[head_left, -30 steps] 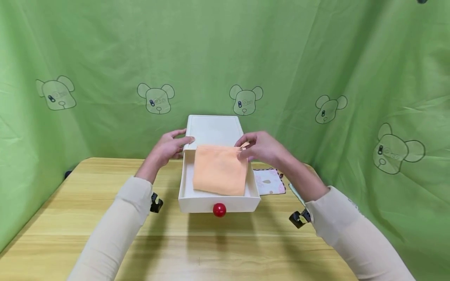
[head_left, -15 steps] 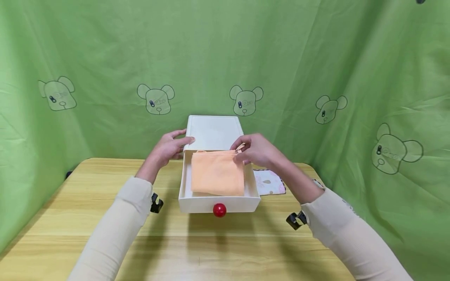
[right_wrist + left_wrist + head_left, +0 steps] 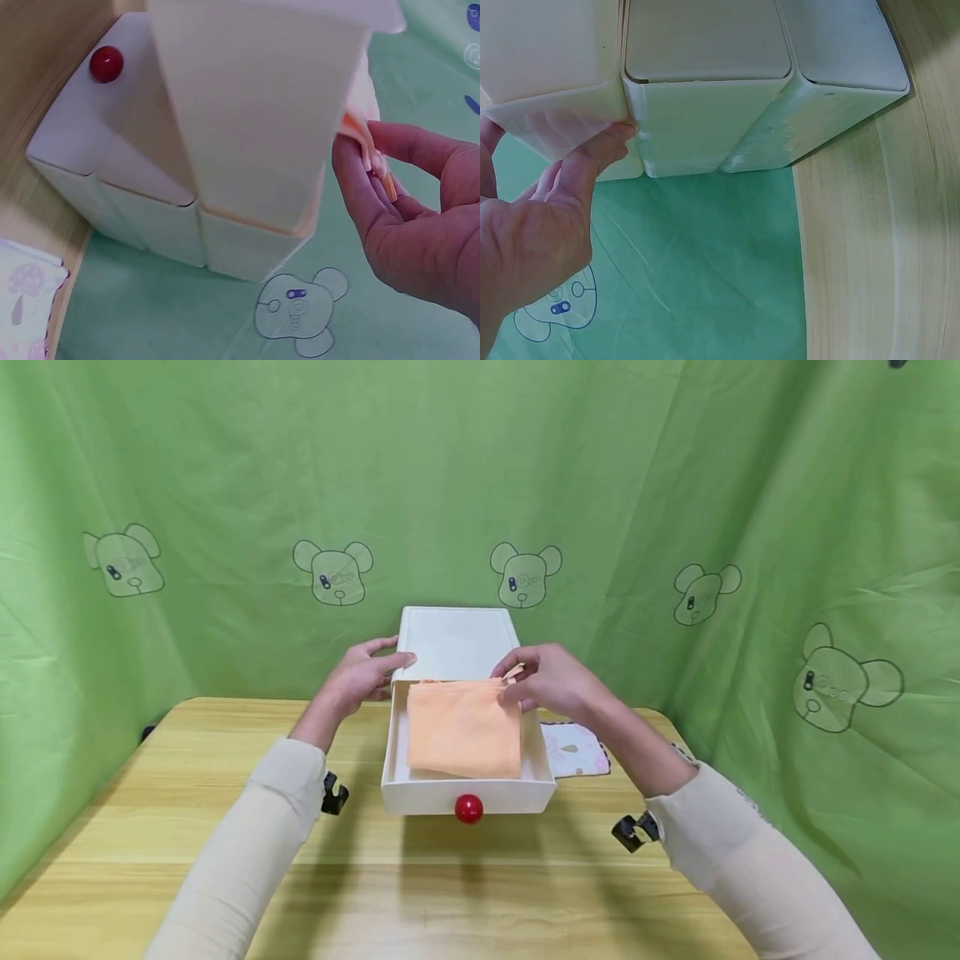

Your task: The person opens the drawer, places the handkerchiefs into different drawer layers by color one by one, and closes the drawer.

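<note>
A white drawer cabinet (image 3: 457, 639) stands at the middle of the table, its top drawer (image 3: 427, 795) pulled out, with a red round knob (image 3: 468, 809) on the front. In the drawer sits an orange drawstring pouch (image 3: 465, 731), upper edge raised towards the cabinet. My right hand (image 3: 555, 681) pinches the pouch's top right corner, where short cord ends stick up; the right wrist view shows the orange cloth (image 3: 360, 135) between thumb and fingers. My left hand (image 3: 360, 675) rests on the cabinet's left side, thumb on top; the left wrist view shows its fingers along the side wall.
To the right of the cabinet lies a white printed cloth piece (image 3: 573, 747) with a dark edge, partly behind the drawer. Lower drawers (image 3: 105, 142) sit beneath the pulled-out one. A green curtain (image 3: 435, 468) hangs behind the wooden table (image 3: 210, 827).
My right hand has shifted slightly left with the pouch's corner. The pouch has settled left and a little lower in the drawer. My left hand has not moved.
</note>
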Tool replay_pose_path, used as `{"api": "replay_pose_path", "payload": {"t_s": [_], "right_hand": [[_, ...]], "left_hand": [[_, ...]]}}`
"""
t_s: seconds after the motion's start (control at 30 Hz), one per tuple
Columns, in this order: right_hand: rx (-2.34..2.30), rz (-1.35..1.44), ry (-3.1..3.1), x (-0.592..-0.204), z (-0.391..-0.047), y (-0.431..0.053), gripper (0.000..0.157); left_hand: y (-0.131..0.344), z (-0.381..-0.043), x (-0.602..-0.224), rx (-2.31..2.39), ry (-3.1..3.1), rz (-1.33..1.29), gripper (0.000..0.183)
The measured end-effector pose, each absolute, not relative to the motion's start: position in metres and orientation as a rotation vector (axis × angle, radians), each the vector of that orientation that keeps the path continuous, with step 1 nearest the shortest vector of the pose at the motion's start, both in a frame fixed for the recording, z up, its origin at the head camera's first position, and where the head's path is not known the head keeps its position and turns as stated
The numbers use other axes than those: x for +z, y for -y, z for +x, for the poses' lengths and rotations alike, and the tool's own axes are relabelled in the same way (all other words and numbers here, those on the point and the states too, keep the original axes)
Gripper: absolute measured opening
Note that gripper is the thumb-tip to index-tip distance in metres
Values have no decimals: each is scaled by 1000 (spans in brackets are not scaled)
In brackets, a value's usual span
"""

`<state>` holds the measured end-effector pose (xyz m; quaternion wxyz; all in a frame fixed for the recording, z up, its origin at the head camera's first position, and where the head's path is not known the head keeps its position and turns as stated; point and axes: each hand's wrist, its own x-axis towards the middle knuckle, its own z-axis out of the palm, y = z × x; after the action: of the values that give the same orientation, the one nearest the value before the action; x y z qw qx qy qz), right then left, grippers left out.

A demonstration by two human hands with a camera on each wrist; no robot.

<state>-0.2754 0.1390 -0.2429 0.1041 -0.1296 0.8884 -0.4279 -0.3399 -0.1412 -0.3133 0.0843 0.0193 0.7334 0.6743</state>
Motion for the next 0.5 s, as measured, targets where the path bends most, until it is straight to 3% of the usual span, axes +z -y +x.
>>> {"api": "replay_pose_path", "payload": {"t_s": [0.5], "right_hand": [[-1516, -493, -2326, -220, -255, -133, 34]], "left_hand": [[140, -341, -313, 2030, -2158, 36, 78]]}}
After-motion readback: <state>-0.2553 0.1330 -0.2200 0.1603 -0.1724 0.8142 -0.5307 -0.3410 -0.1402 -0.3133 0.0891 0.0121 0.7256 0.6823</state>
